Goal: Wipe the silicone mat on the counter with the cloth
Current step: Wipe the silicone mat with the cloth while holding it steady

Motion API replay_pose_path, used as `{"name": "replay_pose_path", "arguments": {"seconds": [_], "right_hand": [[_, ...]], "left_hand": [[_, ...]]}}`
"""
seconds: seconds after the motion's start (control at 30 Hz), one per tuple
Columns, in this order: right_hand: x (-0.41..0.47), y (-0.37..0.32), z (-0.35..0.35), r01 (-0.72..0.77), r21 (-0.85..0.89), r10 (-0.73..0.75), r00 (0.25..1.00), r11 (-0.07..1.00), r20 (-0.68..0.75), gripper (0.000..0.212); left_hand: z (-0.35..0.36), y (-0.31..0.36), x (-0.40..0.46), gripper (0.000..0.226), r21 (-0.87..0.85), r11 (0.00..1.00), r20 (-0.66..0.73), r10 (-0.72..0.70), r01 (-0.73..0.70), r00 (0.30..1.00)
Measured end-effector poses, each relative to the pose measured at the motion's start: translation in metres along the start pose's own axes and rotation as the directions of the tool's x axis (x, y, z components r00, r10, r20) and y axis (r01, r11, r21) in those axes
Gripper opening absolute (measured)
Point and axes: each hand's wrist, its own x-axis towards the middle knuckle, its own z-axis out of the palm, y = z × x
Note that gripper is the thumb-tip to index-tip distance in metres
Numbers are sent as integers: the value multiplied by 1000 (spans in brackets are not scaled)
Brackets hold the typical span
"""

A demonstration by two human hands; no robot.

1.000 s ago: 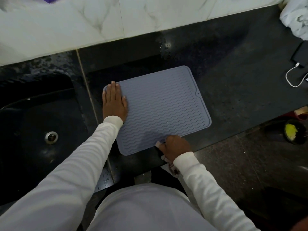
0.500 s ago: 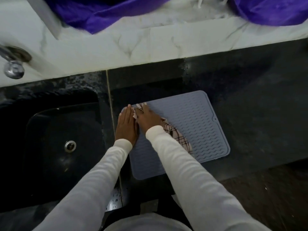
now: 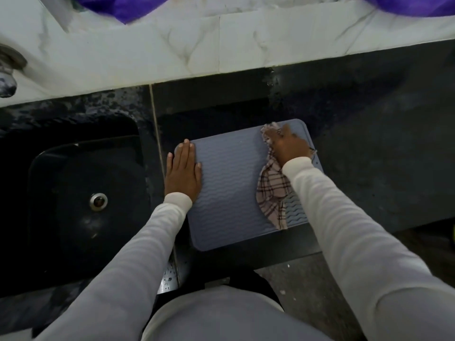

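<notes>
A person's left hand [image 3: 183,172] lies flat and open on the near-left edge of the gray mat [image 3: 231,190], pinning it to the dark counter [image 3: 369,168], while the right hand [image 3: 286,143] presses a checked cloth [image 3: 272,193] at the far-right corner; firm pressure suits, with bare counter to the right and the sink [image 3: 81,193] close on the left

kitchen | dark counter [image 3: 369,143] | sink [image 3: 86,193] | marble backsplash [image 3: 197,45]
</notes>
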Motion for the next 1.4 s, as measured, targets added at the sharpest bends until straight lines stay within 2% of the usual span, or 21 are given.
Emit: {"name": "replay_pose_path", "arguments": {"seconds": [0.13, 0.27, 0.37, 0.53, 0.63, 0.77, 0.93, 1.1, 1.23, 1.4], "right_hand": [[7, 41, 6, -80, 36, 83, 994, 996, -65, 42], [10, 72, 1, -198, -19, 197, 979, 980, -51, 37], [10, 81, 0, -183, -32, 182, 983, 983, -22, 39], [6, 73, -1, -221, 43, 220, 975, 974, 34, 41], [2, 70, 3, -253, 144, 246, 967, 957, 70, 43], [-13, 64, 10, -211, 245, 201, 977, 946, 63, 46], [-34, 46, 13, -25, 247, 25, 1000, 969, 0, 43], [-41, 29, 18, 118, 262, -100, 992, 958, -80, 41], [-47, 22, 32, 110, 60, -108, 994, 992, -33, 45], [-47, 23, 34, 51, 92, -49, 998, 994, -26, 41]], "left_hand": [[-1, 1, 0, 59, 10, 1000, 0, -1, 1, 1000], [-3, 3, 0, 60, 11, 1000, -11, -4, 4, 1000], [-4, 3, 0, 60, 6, 1000, -15, -10, 10, 1000], [-6, 4, 1, 61, 19, 1000, -25, -23, 23, 999], [-8, 4, 1, 61, 37, 999, -18, -30, 31, 999], [-14, 6, 1, 64, 12, 1000, 16, -27, 27, 999], [-16, 10, -2, 68, -27, 1000, 50, -14, 15, 999], [-14, 8, -7, 74, -51, 998, 56, -31, 34, 998], [-17, 9, -7, 77, -59, 998, 59, -29, 33, 998], [-15, 12, -9, 76, -33, 998, 51, -51, 53, 997]]}}
